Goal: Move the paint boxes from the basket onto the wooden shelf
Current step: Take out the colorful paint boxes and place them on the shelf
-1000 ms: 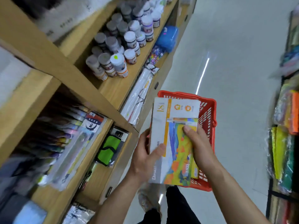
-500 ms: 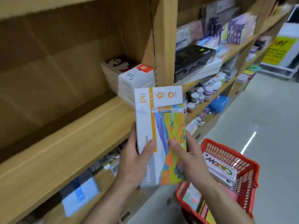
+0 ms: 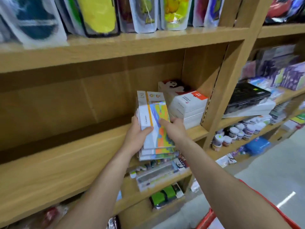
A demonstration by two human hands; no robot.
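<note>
I hold a stack of flat paint boxes (image 3: 153, 119), white with an orange stripe and a bright landscape print, over the wooden shelf (image 3: 66, 156). My left hand (image 3: 137, 138) grips the stack's left edge with the thumb on top. My right hand (image 3: 173, 128) holds its right side, fingers on the cover. The stack tilts, its far end inside the shelf bay beside a pile of white boxes (image 3: 186, 106), its near end past the shelf's front edge. Only a corner of the red basket (image 3: 206, 220) shows at the bottom right, under my right forearm.
Wooden uprights (image 3: 219, 90) bound the bay on the right. Hanging packets (image 3: 99, 15) fill the shelf above. Paint jars (image 3: 237, 133) and a black case (image 3: 247, 96) sit in the bay to the right. Lower shelves hold packaged brushes (image 3: 158, 174).
The view swung up from the basket to the shelf. Both hands carried the paint boxes up and forward, from above the basket into the shelf bay beside the white boxes.
</note>
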